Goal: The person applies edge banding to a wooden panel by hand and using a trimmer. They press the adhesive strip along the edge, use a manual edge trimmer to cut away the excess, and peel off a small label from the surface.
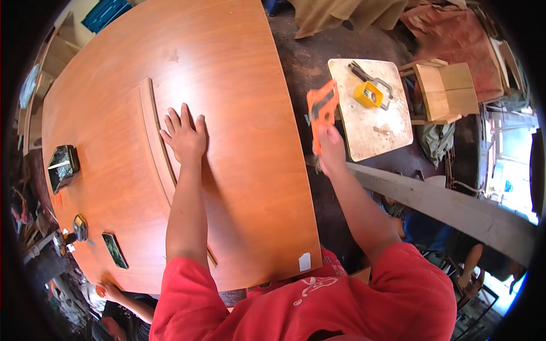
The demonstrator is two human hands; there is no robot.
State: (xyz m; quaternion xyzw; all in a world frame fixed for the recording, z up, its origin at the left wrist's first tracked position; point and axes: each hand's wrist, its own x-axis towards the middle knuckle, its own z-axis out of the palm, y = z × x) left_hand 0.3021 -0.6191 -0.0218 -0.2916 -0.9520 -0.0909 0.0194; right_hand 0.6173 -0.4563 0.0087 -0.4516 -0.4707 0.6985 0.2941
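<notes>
My left hand (185, 135) lies flat, fingers spread, on a large orange-brown wooden panel (244, 142). Close to its left side runs a long, thin wooden strip (154, 131), which lies along the panel and passes under my left forearm. Beyond the panel's right edge, my right hand (332, 150) is closed around the lower end of an orange hand tool (327, 105) with a dark inset. Motion smears that hand a little, and I cannot make out the tool's exact kind. It is raised beside a small pale table.
On the pale table (375, 139) are a yellow box (368, 95) and a metal clamp (387, 91). A black container (62, 166), a phone (115, 250) and a drill (63, 241) are at the left. Another person's hand (111, 291) touches the panel's near-left edge. A beam (438, 196) crosses at right.
</notes>
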